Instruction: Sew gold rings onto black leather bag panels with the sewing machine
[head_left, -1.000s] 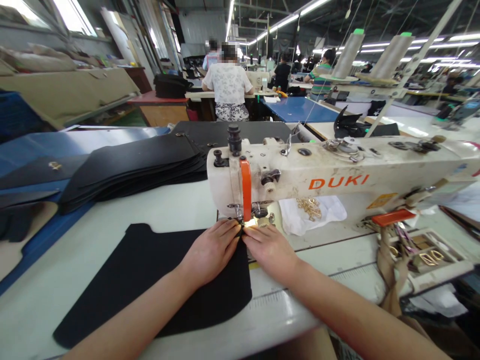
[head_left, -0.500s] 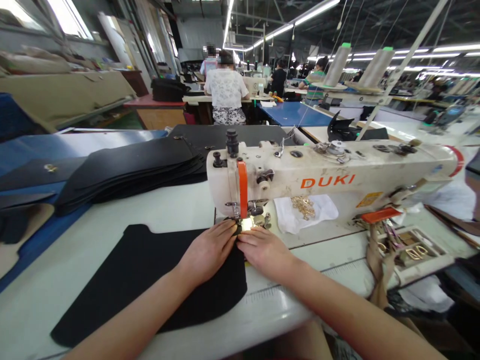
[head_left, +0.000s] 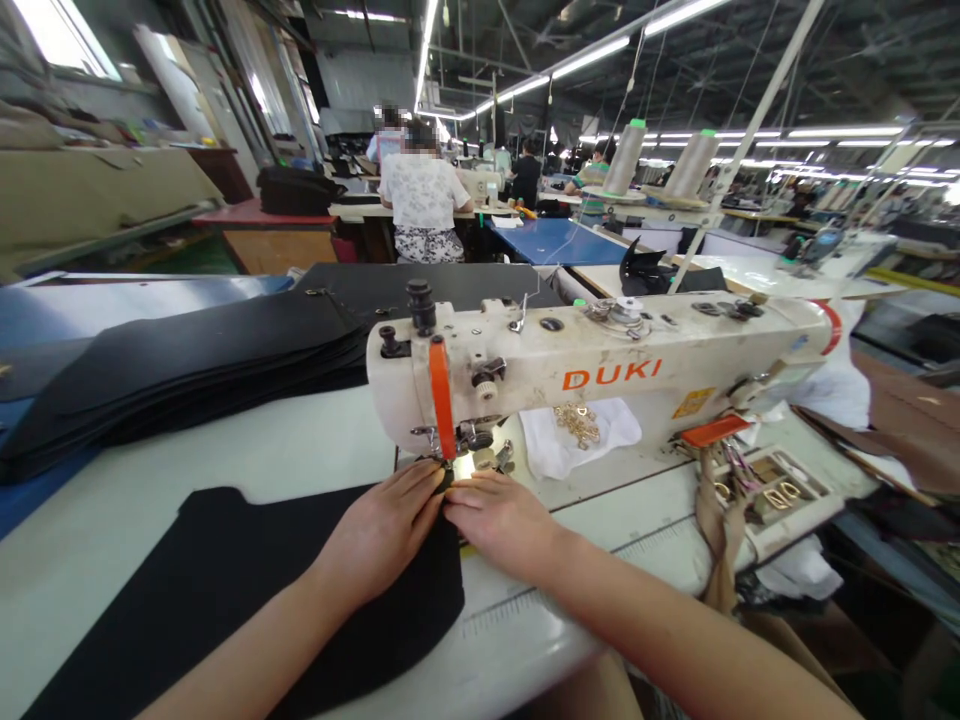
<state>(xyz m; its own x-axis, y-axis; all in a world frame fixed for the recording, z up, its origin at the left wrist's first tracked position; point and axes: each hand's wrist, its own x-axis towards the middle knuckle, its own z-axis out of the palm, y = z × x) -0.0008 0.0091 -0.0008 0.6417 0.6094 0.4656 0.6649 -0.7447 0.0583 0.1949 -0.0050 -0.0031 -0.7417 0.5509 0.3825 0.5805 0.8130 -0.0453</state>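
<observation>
Left hand (head_left: 375, 535) and right hand (head_left: 502, 520) lay bunched at the black panel (head_left: 217, 570); grip was obscured. Slipping toward the sewing machine (head_left: 525, 350) could have caused injury.

A plain black panel (head_left: 217, 570) contrasts with a cream sewing machine (head_left: 525, 375) lettered in orange, gold-coloured hardware (head_left: 577, 425) and a co-worker's black-and-white patterned bottoms (head_left: 429, 246).

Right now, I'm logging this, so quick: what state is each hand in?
Left hand: on the black piece by the sewing machine; grip cannot be told.
Right hand: beside the left, at the piece's edge; grip cannot be told.
</observation>
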